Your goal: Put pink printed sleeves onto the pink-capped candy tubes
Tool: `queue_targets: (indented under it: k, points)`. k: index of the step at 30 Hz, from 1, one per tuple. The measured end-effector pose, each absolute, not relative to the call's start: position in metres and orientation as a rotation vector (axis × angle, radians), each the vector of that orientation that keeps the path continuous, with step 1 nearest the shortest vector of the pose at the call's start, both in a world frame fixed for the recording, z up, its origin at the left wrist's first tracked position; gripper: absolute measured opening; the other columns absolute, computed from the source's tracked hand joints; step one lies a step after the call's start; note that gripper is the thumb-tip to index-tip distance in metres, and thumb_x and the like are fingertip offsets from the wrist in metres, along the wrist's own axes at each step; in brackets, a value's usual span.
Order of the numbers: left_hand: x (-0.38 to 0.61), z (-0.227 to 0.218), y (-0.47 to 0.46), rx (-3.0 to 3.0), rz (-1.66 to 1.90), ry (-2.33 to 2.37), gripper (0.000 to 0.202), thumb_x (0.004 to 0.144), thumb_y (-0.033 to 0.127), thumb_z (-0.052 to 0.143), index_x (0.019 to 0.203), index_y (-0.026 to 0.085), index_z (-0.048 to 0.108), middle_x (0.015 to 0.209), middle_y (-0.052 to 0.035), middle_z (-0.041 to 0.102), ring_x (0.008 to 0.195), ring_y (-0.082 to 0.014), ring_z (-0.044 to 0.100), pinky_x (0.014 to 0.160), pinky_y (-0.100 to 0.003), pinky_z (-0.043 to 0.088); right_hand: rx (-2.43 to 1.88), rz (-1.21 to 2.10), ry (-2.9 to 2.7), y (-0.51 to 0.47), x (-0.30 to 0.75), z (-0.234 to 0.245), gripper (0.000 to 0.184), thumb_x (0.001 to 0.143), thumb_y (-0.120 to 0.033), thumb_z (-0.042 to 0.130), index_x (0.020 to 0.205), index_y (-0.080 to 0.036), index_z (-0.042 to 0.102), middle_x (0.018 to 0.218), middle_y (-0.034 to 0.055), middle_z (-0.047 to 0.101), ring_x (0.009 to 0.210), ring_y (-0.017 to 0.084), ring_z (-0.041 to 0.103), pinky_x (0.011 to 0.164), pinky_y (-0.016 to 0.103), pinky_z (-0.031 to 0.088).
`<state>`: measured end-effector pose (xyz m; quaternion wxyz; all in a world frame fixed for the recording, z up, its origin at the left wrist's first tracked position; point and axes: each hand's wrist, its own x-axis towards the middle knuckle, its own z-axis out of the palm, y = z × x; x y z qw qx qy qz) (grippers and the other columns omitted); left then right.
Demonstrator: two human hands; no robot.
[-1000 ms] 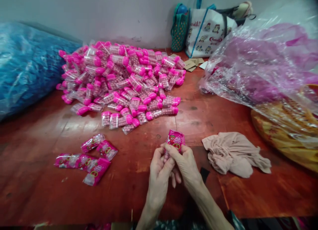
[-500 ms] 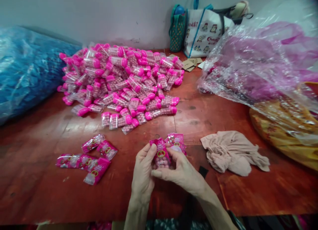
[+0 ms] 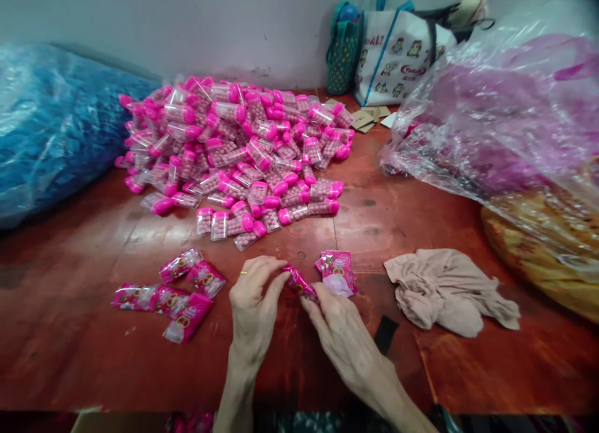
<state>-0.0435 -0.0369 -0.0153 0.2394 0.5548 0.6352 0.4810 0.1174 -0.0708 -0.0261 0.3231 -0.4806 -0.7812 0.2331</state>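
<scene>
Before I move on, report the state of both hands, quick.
Left hand: closed, fingertips pinching the left end of a pink packet.
Right hand: closed, thumb and fingers gripping that packet's right end.

Reddish table [image 3: 365, 224] — heaped pink-capped bottles [image 3: 259, 155], pink packets [image 3: 187, 319], flat sachets [image 3: 340, 274] — crumpled beige cloth [image 3: 452, 289], blue sack [image 3: 56, 127].

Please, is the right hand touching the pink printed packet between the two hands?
Touching: the head view shows the right hand pinching one end of the pink printed packet.
</scene>
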Motion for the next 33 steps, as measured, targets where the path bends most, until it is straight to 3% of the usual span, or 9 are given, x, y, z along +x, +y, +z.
queue_targets:
  k: [3,6,10,13,15,20,25,28,33]
  points:
    - [-0.048,-0.017,-0.037,1.229,1.326,1.69,0.02,0.071,0.016,0.066,0.09,0.022,0.066,0.079,0.0014,0.065,0.073,-0.0131,0.06,0.071,-0.024,0.048,-1.349,0.635,-2.046,-0.065,0.109,-0.026,0.03,0.094,-0.027,0.028,0.104,-0.021,0.056,0.088,0.0089,0.066,0.078,0.021,0.063,0.07,0.032,0.05]
    - [-0.049,-0.018,-0.037,1.008,1.378,1.611,0.019,0.067,0.015,0.069,0.085,0.021,0.068,0.076,0.0021,0.067,0.07,-0.0108,0.06,0.067,-0.019,0.047,-1.396,0.707,-2.087,-0.059,0.105,-0.024,0.03,0.094,-0.026,0.027,0.094,-0.022,0.057,0.075,0.0058,0.064,0.065,0.019,0.062,0.061,0.029,0.049]
    - [-0.052,-0.021,-0.031,0.657,1.453,1.345,0.018,0.057,0.012,0.075,0.072,0.018,0.068,0.071,0.0006,0.068,0.069,-0.0112,0.062,0.066,-0.02,0.048,-1.377,0.807,-2.149,-0.057,0.113,-0.02,0.028,0.094,-0.024,0.028,0.097,-0.02,0.056,0.08,0.0061,0.065,0.072,0.018,0.062,0.066,0.029,0.049]
    - [-0.057,-0.025,-0.025,0.44,1.506,1.148,0.022,0.054,0.013,0.077,0.072,0.018,0.066,0.059,0.002,0.064,0.069,-0.0123,0.062,0.072,-0.023,0.049,-1.231,0.911,-2.19,-0.06,0.122,-0.024,0.03,0.095,-0.025,0.027,0.108,-0.018,0.053,0.098,0.0095,0.063,0.092,0.02,0.059,0.079,0.031,0.047]
    - [-0.057,-0.027,-0.024,0.376,1.574,1.107,0.023,0.057,0.015,0.076,0.078,0.018,0.066,0.061,0.0018,0.064,0.072,-0.0124,0.062,0.078,-0.026,0.049,-1.21,1.015,-2.133,-0.06,0.125,-0.029,0.031,0.094,-0.027,0.03,0.119,-0.019,0.047,0.112,0.0105,0.058,0.104,0.021,0.054,0.087,0.034,0.043]
    - [-0.04,-0.027,-0.037,0.311,1.486,1.071,0.035,0.067,0.027,0.071,0.098,0.013,0.063,0.093,-0.0093,0.068,0.087,-0.0182,0.062,0.079,-0.027,0.049,-1.364,1.444,-1.737,-0.049,0.117,-0.032,0.023,0.089,-0.034,0.045,0.107,-0.023,0.056,0.082,0.0028,0.062,0.077,0.019,0.058,0.068,0.029,0.046]
    - [-0.016,-0.028,-0.046,0.227,1.279,1.051,0.019,0.074,0.027,0.064,0.084,0.011,0.066,0.079,-0.0079,0.069,0.072,-0.019,0.064,0.065,-0.028,0.051,-1.221,1.72,-1.485,-0.039,0.113,-0.018,0.024,0.086,-0.034,0.051,0.105,-0.021,0.058,0.081,0.0014,0.061,0.074,0.016,0.057,0.065,0.026,0.046]
    - [-0.014,-0.029,-0.043,0.182,1.312,1.05,0.02,0.077,0.03,0.062,0.083,0.011,0.065,0.076,-0.0065,0.068,0.067,-0.0176,0.063,0.06,-0.027,0.051,-1.13,1.877,-1.344,-0.038,0.115,-0.014,0.023,0.083,-0.03,0.055,0.105,-0.021,0.057,0.084,0.0008,0.06,0.07,0.014,0.059,0.064,0.025,0.047]
    - [-0.016,-0.024,-0.04,0.164,1.273,1.029,0.021,0.076,0.032,0.062,0.082,0.011,0.064,0.075,-0.006,0.067,0.06,-0.0151,0.062,0.055,-0.026,0.05,-1.051,1.98,-1.176,-0.039,0.113,-0.014,0.016,0.086,-0.029,0.05,0.09,-0.016,0.058,0.073,0.0005,0.06,0.057,0.01,0.059,0.055,0.022,0.047]
